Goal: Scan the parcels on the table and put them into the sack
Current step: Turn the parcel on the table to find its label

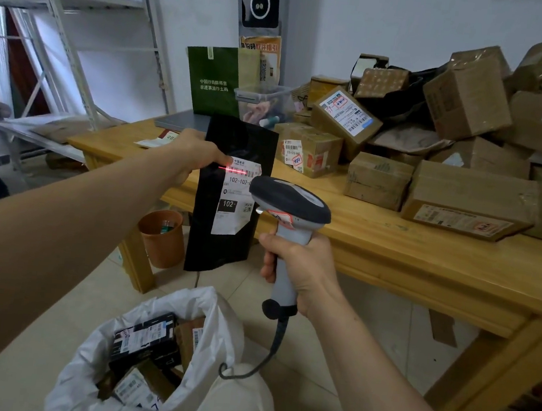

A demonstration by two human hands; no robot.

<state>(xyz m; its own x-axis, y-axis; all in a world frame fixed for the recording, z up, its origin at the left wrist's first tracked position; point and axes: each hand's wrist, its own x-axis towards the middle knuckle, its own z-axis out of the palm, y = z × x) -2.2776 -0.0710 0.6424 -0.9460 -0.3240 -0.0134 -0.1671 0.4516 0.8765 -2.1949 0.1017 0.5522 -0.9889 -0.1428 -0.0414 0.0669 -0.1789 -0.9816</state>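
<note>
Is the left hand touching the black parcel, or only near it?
Touching. The head view shows the left hand holding the black parcel at its upper edge, with the thumb pressed on the white label.

Reaching from the left edge to centre frame, the left hand [194, 155] pinches a flat black plastic parcel [225, 244]; lower centre, the right hand [303, 269] grips a grey pistol-shaped scanner [291, 202].
</note>
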